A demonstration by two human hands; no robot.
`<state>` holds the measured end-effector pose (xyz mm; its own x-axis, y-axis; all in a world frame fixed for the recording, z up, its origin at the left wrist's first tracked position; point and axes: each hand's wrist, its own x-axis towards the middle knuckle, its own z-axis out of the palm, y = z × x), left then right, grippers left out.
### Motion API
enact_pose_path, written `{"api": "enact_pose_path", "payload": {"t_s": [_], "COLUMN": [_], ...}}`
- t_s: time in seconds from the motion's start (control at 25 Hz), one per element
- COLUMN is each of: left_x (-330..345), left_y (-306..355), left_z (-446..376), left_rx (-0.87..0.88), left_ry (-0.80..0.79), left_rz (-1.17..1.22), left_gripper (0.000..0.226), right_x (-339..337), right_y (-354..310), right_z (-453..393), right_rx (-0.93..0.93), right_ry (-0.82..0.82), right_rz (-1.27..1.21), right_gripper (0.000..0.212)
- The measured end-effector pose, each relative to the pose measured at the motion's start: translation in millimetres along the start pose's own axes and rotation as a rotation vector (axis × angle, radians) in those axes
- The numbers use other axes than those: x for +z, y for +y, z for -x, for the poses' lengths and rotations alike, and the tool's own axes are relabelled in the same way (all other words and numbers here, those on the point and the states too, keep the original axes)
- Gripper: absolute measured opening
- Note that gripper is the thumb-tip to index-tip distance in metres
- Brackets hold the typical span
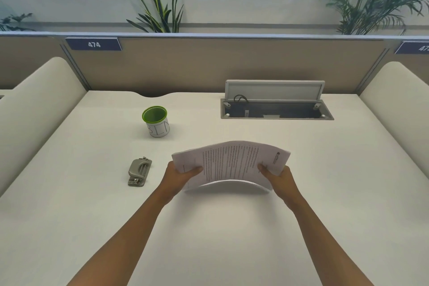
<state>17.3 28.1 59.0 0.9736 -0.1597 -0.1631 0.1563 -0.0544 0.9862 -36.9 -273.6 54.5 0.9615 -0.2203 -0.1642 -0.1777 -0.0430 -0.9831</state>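
both hands, left (183, 175) and right (277, 175), gripping bowed paper stack (232, 162) above desk (232, 227), hole punch (140, 172) left

Behind and left of the green-rimmed cup (156, 123), a blue partition plate (93, 44) reads 474. The cup bears hand-drawn letters, perhaps BIN. Print on the paper sheets (232, 162) in front of it is illegible.
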Motion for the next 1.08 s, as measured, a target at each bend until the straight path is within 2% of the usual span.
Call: {"api": "enact_pose_path", "payload": {"t_s": [0.32,0.52,0.68,0.76,0.84,0.88,0.92,1.0,1.08], "left_x": [-2,1,2,4,8,11,16,29,45], "left_y": [-10,-6,0,-1,-2,-3,-5,-7,-10], "left_z": [4,-1,-2,-1,-1,-1,-2,-1,0], "left_rx": [0.021,-0.022,-0.089,-0.129,-0.167,-0.187,-0.204,-0.232,-0.253], "left_ry": [-0.085,-0.018,-0.014,-0.010,0.043,0.080,0.119,0.203,0.276], "left_rz": [-0.070,-0.169,-0.179,-0.113,-0.014,0.044,0.103,0.198,0.255], "left_gripper": [0.039,0.023,0.026,0.031,0.037,0.041,0.044,0.048,0.050], "right_x": [-3,-11,-24,-28,-28,-25,-20,-5,13], "right_y": [18,15,14,20,30,33,34,28,13], "right_z": [2,-7,-8,-6,-5,-5,-6,-9,-10], "right_rx": [0.029,0.044,0.108,0.183,0.308,0.362,0.384,0.389,0.360], "right_ry": [-0.056,-0.046,-0.078,-0.039,0.048,0.073,0.071,0.019,-0.031], "right_rz": [0.012,0.028,0.006,-0.116,-0.413,-0.545,-0.609,-0.586,-0.543], "right_gripper": [0.017,0.024,0.031,0.039,0.062,0.067,0.062,0.045,0.042]}}
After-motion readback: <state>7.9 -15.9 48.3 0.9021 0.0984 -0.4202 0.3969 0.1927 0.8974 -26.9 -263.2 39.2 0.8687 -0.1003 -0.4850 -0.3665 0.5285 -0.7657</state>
